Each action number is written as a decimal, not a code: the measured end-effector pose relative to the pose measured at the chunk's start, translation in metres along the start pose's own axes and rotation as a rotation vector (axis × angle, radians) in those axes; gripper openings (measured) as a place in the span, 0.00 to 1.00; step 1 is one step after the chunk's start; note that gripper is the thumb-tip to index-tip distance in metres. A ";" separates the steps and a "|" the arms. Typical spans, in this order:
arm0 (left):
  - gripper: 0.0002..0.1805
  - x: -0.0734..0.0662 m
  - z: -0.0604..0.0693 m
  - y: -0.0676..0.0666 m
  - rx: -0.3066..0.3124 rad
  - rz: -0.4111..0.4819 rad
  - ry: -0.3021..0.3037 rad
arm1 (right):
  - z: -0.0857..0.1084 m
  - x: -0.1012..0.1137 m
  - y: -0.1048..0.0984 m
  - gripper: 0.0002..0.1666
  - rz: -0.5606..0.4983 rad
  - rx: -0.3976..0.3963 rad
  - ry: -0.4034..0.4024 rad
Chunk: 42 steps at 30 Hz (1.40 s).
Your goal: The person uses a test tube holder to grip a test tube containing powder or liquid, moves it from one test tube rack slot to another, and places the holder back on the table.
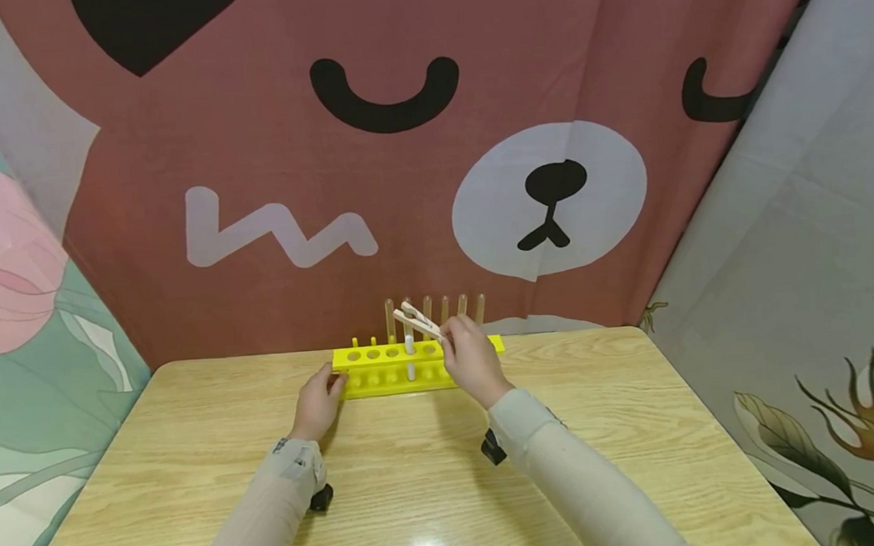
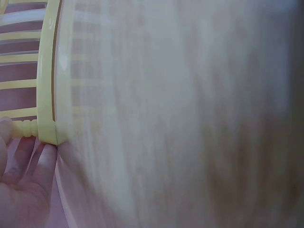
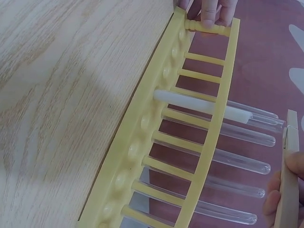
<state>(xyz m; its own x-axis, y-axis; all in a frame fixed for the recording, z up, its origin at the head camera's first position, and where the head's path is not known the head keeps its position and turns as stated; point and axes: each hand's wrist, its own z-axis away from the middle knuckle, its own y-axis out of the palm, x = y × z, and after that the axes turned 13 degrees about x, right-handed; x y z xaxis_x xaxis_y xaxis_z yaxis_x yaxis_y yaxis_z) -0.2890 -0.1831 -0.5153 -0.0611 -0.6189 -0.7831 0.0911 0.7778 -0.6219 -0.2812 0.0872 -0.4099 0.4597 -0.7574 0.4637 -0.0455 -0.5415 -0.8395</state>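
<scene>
A yellow test tube rack (image 1: 343,359) stands near the table's far edge. My left hand (image 1: 317,404) holds its left end, fingers around the ridged end post (image 2: 24,128). In my right hand (image 1: 475,358) is a wooden test tube clamp (image 3: 287,190), reaching left over the rack. One test tube with white contents (image 3: 190,102) stands upright through a hole near the rack's middle. The clamp's tip meets this tube's clear mouth; I cannot tell how firmly it grips. Behind it, several clear test tubes (image 3: 242,161) sit upside down on the back pegs.
The wooden table (image 1: 404,467) extends in front of the rack. A curtain with a bear print (image 1: 264,150) hangs just behind the far edge. More printed curtains (image 1: 802,225) flank both sides. Dark wrist devices (image 1: 494,447) hang below both forearms.
</scene>
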 end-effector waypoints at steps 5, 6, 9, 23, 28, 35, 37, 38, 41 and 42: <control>0.14 0.000 -0.001 0.001 -0.003 -0.006 0.000 | -0.001 -0.001 0.000 0.04 0.016 0.015 0.001; 0.14 0.000 -0.001 0.001 -0.003 -0.006 0.000 | -0.002 -0.001 0.001 0.05 0.018 0.017 0.001; 0.14 0.001 -0.001 0.002 -0.003 -0.004 -0.004 | -0.002 -0.002 0.002 0.05 0.024 0.020 0.001; 0.12 0.002 -0.001 0.002 -0.003 -0.015 -0.011 | -0.003 -0.004 0.007 0.03 0.028 0.037 0.026; 0.14 0.001 0.000 0.002 -0.002 -0.003 -0.014 | -0.003 -0.004 0.009 0.03 0.035 0.038 0.012; 0.14 0.001 0.000 0.002 -0.008 0.002 -0.003 | -0.002 -0.005 0.011 0.03 0.043 0.058 0.024; 0.13 0.002 0.000 0.002 -0.009 0.001 -0.002 | -0.002 -0.005 0.012 0.04 0.043 0.062 0.026; 0.13 0.002 0.000 0.002 -0.010 -0.001 -0.001 | -0.002 -0.005 0.012 0.04 0.041 0.063 0.026; 0.13 0.002 -0.001 0.002 -0.010 -0.001 -0.001 | -0.002 -0.005 0.012 0.04 0.035 0.063 0.026; 0.13 0.003 -0.001 0.002 -0.010 -0.002 0.000 | -0.002 -0.005 0.012 0.04 0.032 0.062 0.028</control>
<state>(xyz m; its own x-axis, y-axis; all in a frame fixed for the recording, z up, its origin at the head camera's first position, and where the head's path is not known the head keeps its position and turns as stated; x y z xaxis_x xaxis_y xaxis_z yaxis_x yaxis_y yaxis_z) -0.2896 -0.1834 -0.5183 -0.0610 -0.6201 -0.7821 0.0813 0.7779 -0.6231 -0.2863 0.0837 -0.4221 0.4337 -0.7842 0.4438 -0.0039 -0.4942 -0.8694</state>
